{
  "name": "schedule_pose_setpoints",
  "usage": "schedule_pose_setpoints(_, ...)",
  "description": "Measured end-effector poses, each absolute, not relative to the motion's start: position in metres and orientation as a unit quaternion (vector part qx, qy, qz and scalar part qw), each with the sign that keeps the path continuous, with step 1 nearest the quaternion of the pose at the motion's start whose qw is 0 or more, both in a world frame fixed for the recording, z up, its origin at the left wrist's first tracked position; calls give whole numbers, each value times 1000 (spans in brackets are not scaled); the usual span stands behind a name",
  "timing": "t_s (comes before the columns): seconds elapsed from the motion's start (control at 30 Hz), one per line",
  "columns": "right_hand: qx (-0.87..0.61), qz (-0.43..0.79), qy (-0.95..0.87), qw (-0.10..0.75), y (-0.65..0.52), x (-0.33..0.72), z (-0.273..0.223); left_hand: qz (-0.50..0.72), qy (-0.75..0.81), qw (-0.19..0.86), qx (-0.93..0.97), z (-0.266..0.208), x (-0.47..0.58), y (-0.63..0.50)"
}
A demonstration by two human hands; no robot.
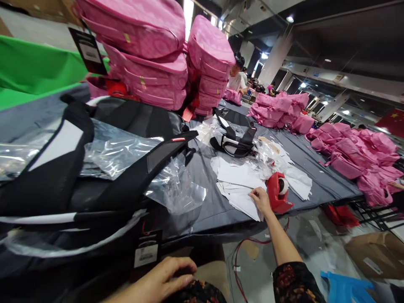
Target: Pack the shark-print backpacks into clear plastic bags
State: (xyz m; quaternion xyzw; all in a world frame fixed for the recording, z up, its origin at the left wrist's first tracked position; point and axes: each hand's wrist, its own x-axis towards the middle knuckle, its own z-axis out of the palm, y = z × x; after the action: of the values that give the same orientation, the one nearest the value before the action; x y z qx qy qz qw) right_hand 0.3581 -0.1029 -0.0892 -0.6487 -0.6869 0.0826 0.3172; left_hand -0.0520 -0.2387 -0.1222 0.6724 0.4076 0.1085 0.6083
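Observation:
My right hand [261, 201] is at the near edge of a fanned pile of white paper sheets [235, 176], its fingers pinched on a sheet. A red tape dispenser [278, 192] with a roll in it stands just right of that hand. My left hand [167, 275] is low in the view, over my lap, with thumb and fingers apart and nothing in it. Close by it hangs a black tag with a white label [146, 255]. To the left lies a large black backpack [126, 185], straps up, with clear plastic bags [181, 193] on and beside it.
Pink backpacks [151, 80] are stacked behind the black one. A second black backpack [235, 136] lies beyond the papers on the grey-covered table [202, 219]. More pink backpacks [356, 151] heap at right. A person [236, 78] works farther back. A red cord [236, 269] crosses the floor.

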Motion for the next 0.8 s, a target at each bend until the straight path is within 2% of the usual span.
schedule_pose_setpoints(0.2,-613,82,-727,299,-127,331,-42,251,348,531,731,-93,-40,-228)
schedule_pose_setpoints(0.27,-602,143,-735,276,-156,308,-27,318,320,463,763,-83,-31,-221)
schedule_pose_setpoints(0.37,-576,318,-711,248,-199,264,-10,385,306,383,782,-71,-12,-214)
schedule_pose_setpoints(0.4,-563,386,-690,242,-209,252,-7,393,310,396,770,-68,-4,-212)
schedule_pose_setpoints(0.47,-541,500,-634,235,-221,234,-3,382,322,502,706,-66,7,-211)
schedule_pose_setpoints(0.53,-527,566,-587,241,-224,227,-3,356,342,625,604,-67,11,-212)
schedule_pose_setpoints(0.6,-509,589,-580,239,-221,225,-7,353,378,677,524,-70,7,-214)
schedule_pose_setpoints(0.7,-499,546,-637,219,-213,215,-17,384,429,645,502,-74,-7,-220)
schedule_pose_setpoints(0.8,-484,473,-693,250,-203,190,-28,391,457,547,583,-73,-22,-227)
